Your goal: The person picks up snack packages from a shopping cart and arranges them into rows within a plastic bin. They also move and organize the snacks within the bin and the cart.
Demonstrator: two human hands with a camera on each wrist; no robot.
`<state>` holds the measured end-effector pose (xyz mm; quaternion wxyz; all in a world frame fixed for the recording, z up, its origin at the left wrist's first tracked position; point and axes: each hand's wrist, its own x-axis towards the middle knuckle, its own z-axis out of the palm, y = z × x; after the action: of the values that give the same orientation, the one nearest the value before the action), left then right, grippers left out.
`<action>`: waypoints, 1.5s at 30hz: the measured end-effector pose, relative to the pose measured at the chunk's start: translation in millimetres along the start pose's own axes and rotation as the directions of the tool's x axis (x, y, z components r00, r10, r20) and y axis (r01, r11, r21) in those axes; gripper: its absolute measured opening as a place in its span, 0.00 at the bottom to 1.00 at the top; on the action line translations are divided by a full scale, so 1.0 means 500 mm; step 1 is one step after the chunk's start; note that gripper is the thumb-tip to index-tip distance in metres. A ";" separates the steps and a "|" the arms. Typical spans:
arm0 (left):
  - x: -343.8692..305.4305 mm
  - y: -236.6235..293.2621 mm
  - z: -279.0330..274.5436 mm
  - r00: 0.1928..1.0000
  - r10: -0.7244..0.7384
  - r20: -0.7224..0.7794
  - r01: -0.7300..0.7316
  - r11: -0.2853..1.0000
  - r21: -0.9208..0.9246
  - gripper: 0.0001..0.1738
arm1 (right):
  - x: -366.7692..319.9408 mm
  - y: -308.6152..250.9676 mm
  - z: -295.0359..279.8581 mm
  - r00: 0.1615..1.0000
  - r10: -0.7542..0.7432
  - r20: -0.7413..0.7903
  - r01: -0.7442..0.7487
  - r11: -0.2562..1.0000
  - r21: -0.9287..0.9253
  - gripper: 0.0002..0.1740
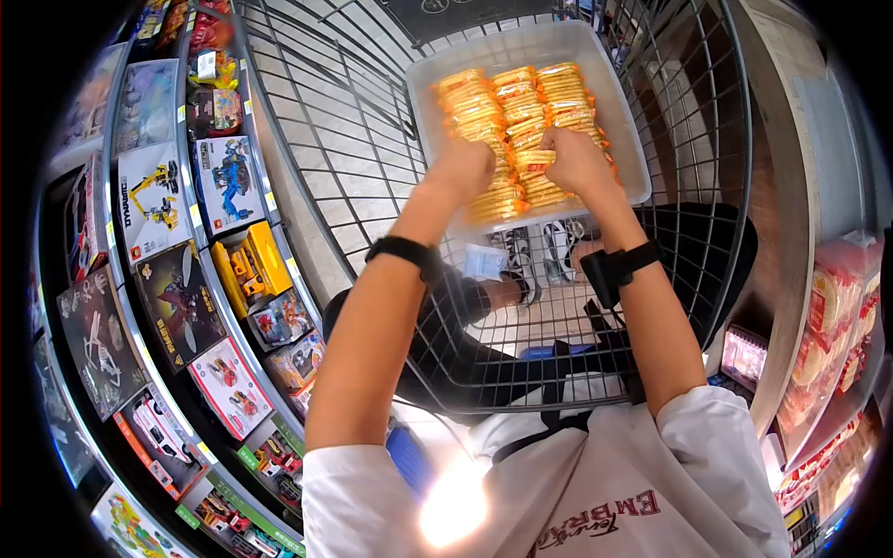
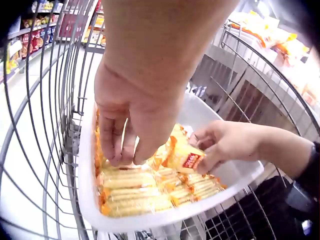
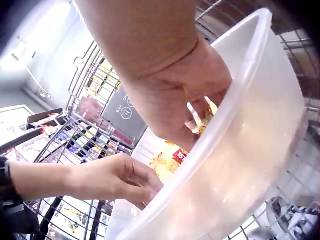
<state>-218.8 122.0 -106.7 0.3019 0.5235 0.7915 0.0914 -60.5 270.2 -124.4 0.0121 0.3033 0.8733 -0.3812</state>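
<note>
Shop aisle, wire cart (image 1: 316,121): packets (image 1: 484,102) lie crosswise in tub (image 1: 616,98); right hand (image 1: 577,163) pinches one; left hand (image 1: 462,169) touches, grip unclear.

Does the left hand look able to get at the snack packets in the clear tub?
Likely yes: the tub has no lid, and the left hand touches the snack packets with its fingertips.

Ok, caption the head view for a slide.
Left hand and right hand grip snack packs in a clear tub inside a cart.
</note>
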 end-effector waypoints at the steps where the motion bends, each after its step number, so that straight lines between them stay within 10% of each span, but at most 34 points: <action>1: -0.012 0.010 0.008 1.000 -0.003 -0.003 0.003 1.000 0.004 0.08 | 0.003 -0.001 0.006 1.000 0.001 -0.021 -0.001 1.000 0.025 0.13; 4: -0.042 0.073 0.004 0.971 -0.206 0.123 0.189 0.973 0.133 0.16 | -0.003 -0.012 0.014 1.000 0.013 0.021 -0.014 0.997 0.071 0.15; 23: -0.072 0.091 0.020 0.973 -0.228 0.039 0.222 0.968 0.119 0.22 | -0.033 -0.021 -0.014 0.999 0.044 -0.014 -0.043 0.999 0.028 0.17; 26: -0.048 0.133 -0.026 0.936 -0.309 0.168 0.269 0.936 0.226 0.18 | -0.044 -0.038 -0.072 0.989 0.060 -0.133 -0.053 0.997 0.061 0.16; 28: -0.009 0.154 -0.039 0.951 -0.284 0.121 0.239 0.925 0.295 0.16 | -0.048 -0.032 -0.095 0.875 -0.023 -0.483 0.114 0.981 0.159 0.19; 31: 0.068 0.149 -0.022 0.998 -0.063 0.029 0.052 0.957 0.285 0.16 | -0.048 -0.004 -0.098 0.841 0.003 -0.541 0.132 0.968 0.212 0.20; 45: 0.123 0.121 0.065 0.963 -0.262 -0.067 0.270 0.923 0.274 0.29 | 0.022 0.020 -0.111 0.875 0.078 -0.478 0.125 0.918 0.377 0.18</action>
<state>-169.9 197.3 -128.1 0.2225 0.4473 0.8645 -0.0559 -52.3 318.5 -94.5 -0.2730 0.3739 0.7563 -0.4622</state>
